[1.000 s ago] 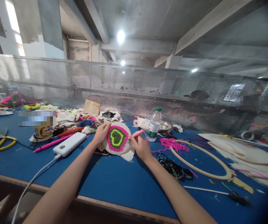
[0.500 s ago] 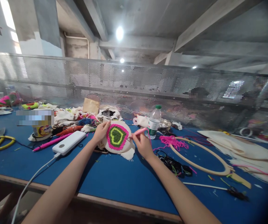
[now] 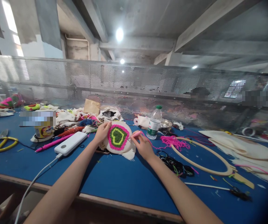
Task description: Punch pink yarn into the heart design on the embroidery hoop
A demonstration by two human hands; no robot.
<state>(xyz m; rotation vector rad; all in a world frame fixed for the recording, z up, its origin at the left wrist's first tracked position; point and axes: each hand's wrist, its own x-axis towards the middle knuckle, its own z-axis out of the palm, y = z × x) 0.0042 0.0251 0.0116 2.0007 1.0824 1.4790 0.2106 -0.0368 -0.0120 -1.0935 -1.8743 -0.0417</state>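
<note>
My left hand (image 3: 102,133) grips the left rim of a small embroidery hoop (image 3: 118,137), holding it tilted up above the table. White cloth is stretched in it, with frayed cloth hanging below. On the cloth is a looped-yarn heart in dark green, outlined in lime and ringed by bright pink. Just right of the hoop, my right hand (image 3: 144,147) is closed around a pink punch needle (image 3: 137,133). Its tip is at the cloth's right side, too small to tell whether it is in the weave. Pink yarn (image 3: 174,142) trails from it to a loose heap.
A water bottle (image 3: 154,123) stands behind my right hand. To the right lie a large wooden hoop (image 3: 201,151), black yarn (image 3: 175,165) and white cloth (image 3: 236,144). Leftward are a white power bank (image 3: 70,143) with cable, a pink pen-like tool (image 3: 54,143), a tub (image 3: 44,130) and scissors (image 3: 6,144).
The punch needle and right hand have shifted slightly, with the tool's pink handle now lower and flatter beside the hoop. My left hand keeps its hold. The view has moved a little.
</note>
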